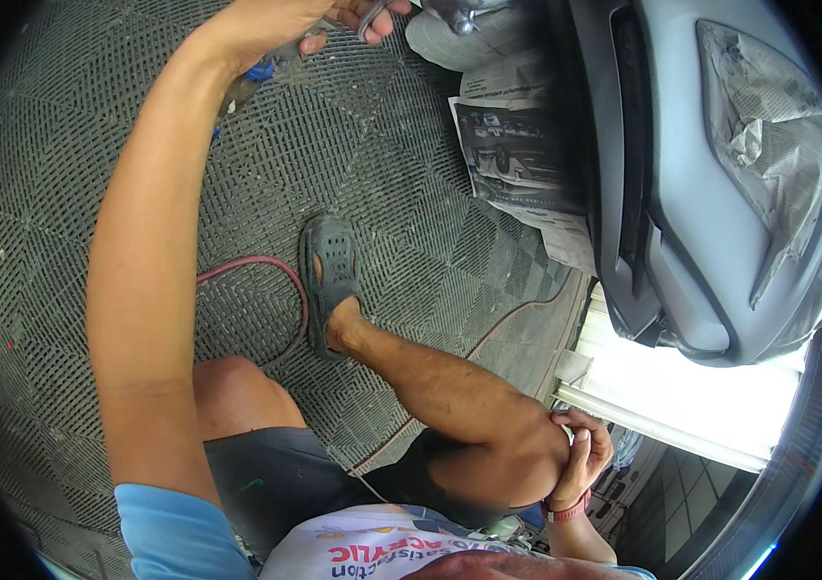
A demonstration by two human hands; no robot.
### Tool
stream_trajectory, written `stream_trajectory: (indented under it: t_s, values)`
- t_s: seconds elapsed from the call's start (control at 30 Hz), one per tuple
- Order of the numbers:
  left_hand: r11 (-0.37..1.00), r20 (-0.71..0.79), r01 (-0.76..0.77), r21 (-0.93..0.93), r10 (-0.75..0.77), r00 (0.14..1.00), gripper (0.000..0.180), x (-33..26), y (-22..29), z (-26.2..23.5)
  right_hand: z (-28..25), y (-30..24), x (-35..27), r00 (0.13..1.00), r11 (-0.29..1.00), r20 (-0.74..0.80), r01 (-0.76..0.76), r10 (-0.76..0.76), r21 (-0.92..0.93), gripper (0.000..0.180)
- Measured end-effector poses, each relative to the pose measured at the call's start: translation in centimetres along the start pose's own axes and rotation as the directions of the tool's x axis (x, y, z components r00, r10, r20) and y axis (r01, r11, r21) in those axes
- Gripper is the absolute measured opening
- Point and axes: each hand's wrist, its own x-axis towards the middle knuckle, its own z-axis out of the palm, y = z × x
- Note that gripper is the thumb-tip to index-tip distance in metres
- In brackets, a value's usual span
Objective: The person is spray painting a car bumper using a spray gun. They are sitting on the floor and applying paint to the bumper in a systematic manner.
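My left arm reaches up to the top edge, where my left hand (333, 21) is closed round a grey metal tool (372, 14) that looks like a spray gun. The frame edge cuts off much of this tool. A blue fitting (260, 71) shows just below the hand. Right of the fingers is a silver metal part with a knob (464, 21); I cannot tell whether it belongs to the same tool. My right hand (585, 452), with a red band at the wrist, rests loosely on my bent knee, thumb and fingers apart, holding nothing.
A grey car bumper (691, 208) stands at the right, its lamp opening covered with masking paper (768, 145). Newspaper sheets (517, 145) hang beside it. A red hose (297, 285) curls over the grid floor mat (411, 222) near my dark clog (331, 266). Beneath the bumper lies a bright white panel (672, 377).
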Motion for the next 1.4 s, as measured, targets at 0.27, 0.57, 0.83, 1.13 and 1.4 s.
stream_trajectory:
  t_s: [0.27,0.57,0.83,1.13,1.4]
  values:
    - [0.992,-0.432,-0.019,0.128,0.073,0.899,0.059,6.3,1.5,-3.0,0.0,-0.3,0.1,1.000,1.000,-0.009,-0.012,0.012,0.000,0.035]
    - [0.972,-0.632,-0.074,0.224,0.203,0.748,0.060,9.9,5.7,-3.9,0.0,-0.4,-0.1,1.000,1.000,-0.012,-0.019,0.019,0.007,0.042]
    - [0.982,-0.469,-0.092,0.167,0.161,0.868,0.064,1.8,5.6,-4.0,0.2,-1.2,0.1,0.999,1.000,0.025,0.024,-0.024,-0.008,0.039]
    - [0.980,-0.211,0.061,0.190,-0.020,0.977,0.065,-4.8,10.5,0.8,0.2,-1.0,-0.9,1.000,1.000,0.008,-0.003,0.003,0.010,0.039]
    - [0.924,-0.318,-0.209,0.320,0.313,0.895,0.060,3.3,10.9,-2.9,-0.1,-0.6,-0.8,1.000,0.999,0.017,0.004,-0.005,0.047,0.040]
